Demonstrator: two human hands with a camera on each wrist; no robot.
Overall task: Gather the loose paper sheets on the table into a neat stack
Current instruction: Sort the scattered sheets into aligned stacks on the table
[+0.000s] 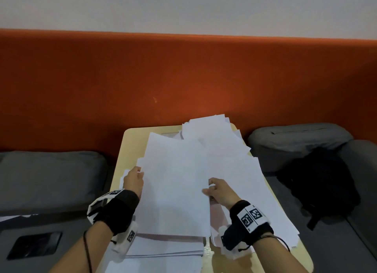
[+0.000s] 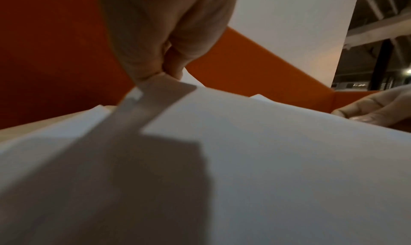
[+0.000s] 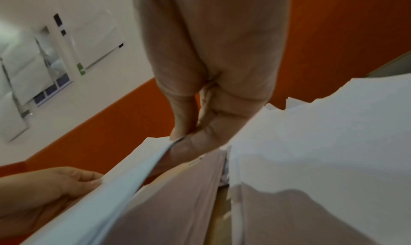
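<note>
A bundle of white sheets (image 1: 173,183) is held lifted above the small wooden table (image 1: 130,136). My left hand (image 1: 133,178) pinches the bundle's left edge, thumb on top; the left wrist view shows the left hand (image 2: 164,43) gripping the bundle (image 2: 255,152). My right hand (image 1: 218,191) pinches the right edge; in the right wrist view the right hand (image 3: 200,122) has thumb and fingers clamped on the bundle's edge (image 3: 124,187). Below lies a squared stack (image 1: 167,248). Loose sheets (image 1: 234,162) fan untidily over the table's right and far side.
An orange padded wall (image 1: 183,79) runs behind the table. Grey seat cushions (image 1: 51,177) flank it on both sides. A black bag (image 1: 320,183) lies on the right seat. A dark phone-like slab (image 1: 34,245) sits at the lower left.
</note>
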